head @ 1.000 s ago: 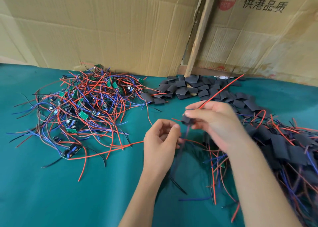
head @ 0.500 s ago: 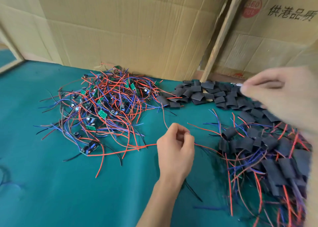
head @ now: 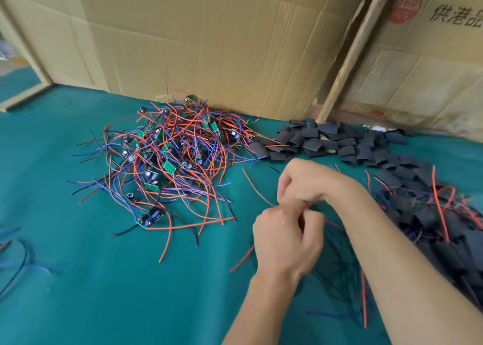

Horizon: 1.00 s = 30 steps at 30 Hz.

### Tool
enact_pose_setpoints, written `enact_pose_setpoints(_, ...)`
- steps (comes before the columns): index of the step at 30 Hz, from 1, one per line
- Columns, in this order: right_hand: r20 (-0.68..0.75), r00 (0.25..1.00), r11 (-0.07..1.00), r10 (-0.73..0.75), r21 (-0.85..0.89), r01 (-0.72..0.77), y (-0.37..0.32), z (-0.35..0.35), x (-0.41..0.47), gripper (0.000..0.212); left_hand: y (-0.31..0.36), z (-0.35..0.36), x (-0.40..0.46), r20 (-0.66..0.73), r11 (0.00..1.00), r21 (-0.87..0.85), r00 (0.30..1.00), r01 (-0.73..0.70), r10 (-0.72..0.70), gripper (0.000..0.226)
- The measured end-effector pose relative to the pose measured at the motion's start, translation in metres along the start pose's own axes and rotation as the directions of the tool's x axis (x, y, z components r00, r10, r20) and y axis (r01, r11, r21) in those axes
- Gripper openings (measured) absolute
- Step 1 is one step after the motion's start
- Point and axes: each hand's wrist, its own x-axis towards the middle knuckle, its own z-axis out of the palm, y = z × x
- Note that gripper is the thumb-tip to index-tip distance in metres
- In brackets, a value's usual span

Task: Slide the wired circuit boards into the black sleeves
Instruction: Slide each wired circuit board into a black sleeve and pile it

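A tangle of wired circuit boards (head: 170, 161) with red, blue and black leads lies at the centre left of the green cloth. Loose black sleeves (head: 326, 140) are heaped at the back by the cardboard. A second heap of sleeved boards (head: 431, 214) spreads along the right. My left hand (head: 285, 240) is closed in front of me, and red and black wires (head: 337, 269) hang below it. My right hand (head: 308, 182) sits just above, fingers curled down onto the left fingertips. What the right fingers pinch is hidden.
Cardboard sheets (head: 209, 44) and a leaning wooden slat (head: 347, 57) wall off the back of the table. One board with leads (head: 151, 218) lies apart at the near edge of the tangle. A few stray wires (head: 15, 253) lie at the far left.
My right hand let go of the sleeved board, swung out to the right toward the sleeves, then came back onto my left hand. The view turned left.
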Motion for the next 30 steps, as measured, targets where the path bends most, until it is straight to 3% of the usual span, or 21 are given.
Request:
enact_pose_setpoints(3,-0.096,0.994,0.958,-0.052,0.275,0.077,0.017,-0.004,-0.006,0.017,-0.005,-0.001,0.003,-0.125,0.998,-0.037,0.991,0.049,-0.053,0.021)
enact_pose_setpoints(7,-0.333,0.943,0.748,-0.014,0.622,0.231,0.046,-0.019,-0.015,0.016,-0.005,0.002,0.005,-0.244,0.991,-0.106,0.964,0.078,-0.102,0.016)
enact_pose_setpoints(11,-0.413,0.911,0.553,-0.024,0.754,0.356,0.071,-0.031,-0.028,0.020,-0.007,0.002,0.010,-0.358,0.936,-0.300,0.887,0.185,-0.291,0.013)
enact_pose_setpoints(13,-0.427,0.902,0.400,-0.055,0.819,0.412,0.082,-0.038,-0.036,0.022,-0.008,0.000,0.012,-0.382,0.905,-0.353,0.846,0.239,-0.372,0.013)
enact_pose_setpoints(16,-0.460,0.882,0.085,-0.104,0.879,0.468,0.097,-0.054,-0.054,0.025,-0.009,-0.002,0.014,-0.386,0.861,-0.409,0.798,0.301,-0.462,0.007)
enact_pose_setpoints(18,-0.476,0.864,-0.026,-0.168,0.878,0.478,0.100,-0.060,-0.066,0.025,-0.011,-0.003,0.014,-0.337,0.832,-0.457,0.804,0.316,-0.490,0.016)
enact_pose_setpoints(19,-0.463,0.860,-0.027,-0.215,0.883,0.468,0.097,-0.059,-0.070,0.023,-0.010,-0.002,0.014,-0.268,0.805,-0.499,0.826,0.322,-0.496,0.020)
enact_pose_setpoints(21,-0.380,0.878,0.084,-0.292,0.904,0.419,0.087,-0.049,-0.071,0.022,-0.006,0.001,0.013,-0.054,0.716,-0.599,0.874,0.358,-0.482,0.025)
enact_pose_setpoints(23,-0.280,0.907,0.293,-0.313,0.880,0.373,0.072,-0.029,-0.063,0.019,0.001,0.003,0.013,0.171,0.592,-0.690,0.889,0.416,-0.425,0.031)
enact_pose_setpoints(25,-0.242,0.931,0.496,-0.275,0.793,0.353,0.058,-0.012,-0.054,0.016,0.003,0.004,0.013,0.308,0.509,-0.723,0.878,0.467,-0.367,0.035)
enact_pose_setpoints(28,-0.300,0.934,0.723,-0.193,0.600,0.343,0.047,-0.004,-0.036,0.012,-0.001,0.003,0.014,0.352,0.505,-0.705,0.863,0.499,-0.361,0.022)
enact_pose_setpoints(30,-0.327,0.921,0.816,-0.212,0.459,0.350,0.043,-0.009,-0.022,0.003,-0.003,0.004,0.014,0.317,0.520,-0.696,0.861,0.496,-0.397,0.019)
